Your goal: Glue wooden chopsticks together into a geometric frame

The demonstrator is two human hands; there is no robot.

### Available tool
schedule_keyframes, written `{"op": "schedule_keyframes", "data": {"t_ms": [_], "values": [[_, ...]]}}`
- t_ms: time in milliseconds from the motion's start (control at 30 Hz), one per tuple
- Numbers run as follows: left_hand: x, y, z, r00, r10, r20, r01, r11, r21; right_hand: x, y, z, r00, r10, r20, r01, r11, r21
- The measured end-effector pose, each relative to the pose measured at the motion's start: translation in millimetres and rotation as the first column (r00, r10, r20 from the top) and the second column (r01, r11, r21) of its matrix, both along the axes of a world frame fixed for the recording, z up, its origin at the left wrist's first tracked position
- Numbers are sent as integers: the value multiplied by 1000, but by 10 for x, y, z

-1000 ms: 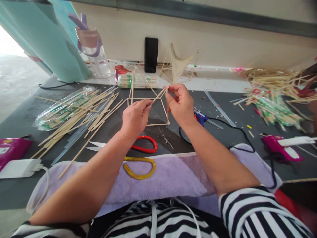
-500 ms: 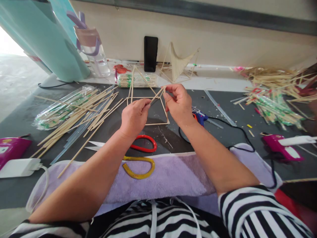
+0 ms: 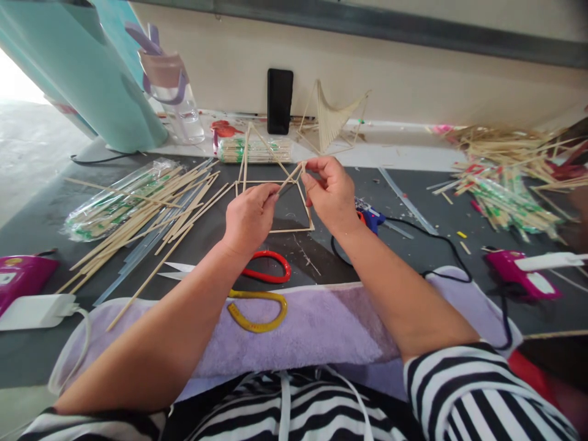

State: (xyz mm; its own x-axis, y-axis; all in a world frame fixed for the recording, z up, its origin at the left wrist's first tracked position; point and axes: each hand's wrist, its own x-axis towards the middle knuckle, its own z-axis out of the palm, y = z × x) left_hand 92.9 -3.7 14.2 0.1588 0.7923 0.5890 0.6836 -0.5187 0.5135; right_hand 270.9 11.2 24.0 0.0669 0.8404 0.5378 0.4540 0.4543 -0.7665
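Observation:
A frame of thin wooden sticks (image 3: 304, 199) stands on the dark table, with a square base and a peak at its far left. My left hand (image 3: 252, 214) is closed on a wooden stick (image 3: 289, 178) that slants up to the right. The fingertips of my right hand (image 3: 328, 187) pinch the upper end of sticks meeting at the frame's near right corner. Just below my left hand lie scissors (image 3: 275, 269) with one red and one yellow handle. Beside my right wrist is a blue glue gun (image 3: 374, 217), partly hidden.
Loose sticks (image 3: 133, 236), clear glue sticks (image 3: 147, 245) and a wrapped stick bundle (image 3: 119, 202) lie left. Behind stand a phone (image 3: 280, 101), a bottle (image 3: 172, 98) and a finished-looking stick model (image 3: 333, 116). A purple towel (image 3: 321, 331) covers the near edge; a black cord (image 3: 441, 236) runs right.

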Motion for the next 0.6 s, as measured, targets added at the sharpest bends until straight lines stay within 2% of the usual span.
{"op": "schedule_keyframes", "data": {"t_ms": [200, 600], "values": [[-7, -6, -4, 1000, -1, 2, 1, 1000, -7, -10, -2, -2, 1000, 5, 6, -5, 1000, -9], [-8, -35, 43, 1000, 4, 21, -2, 996, -84, -18, -37, 57, 994, 88, -67, -91, 995, -46]]}}
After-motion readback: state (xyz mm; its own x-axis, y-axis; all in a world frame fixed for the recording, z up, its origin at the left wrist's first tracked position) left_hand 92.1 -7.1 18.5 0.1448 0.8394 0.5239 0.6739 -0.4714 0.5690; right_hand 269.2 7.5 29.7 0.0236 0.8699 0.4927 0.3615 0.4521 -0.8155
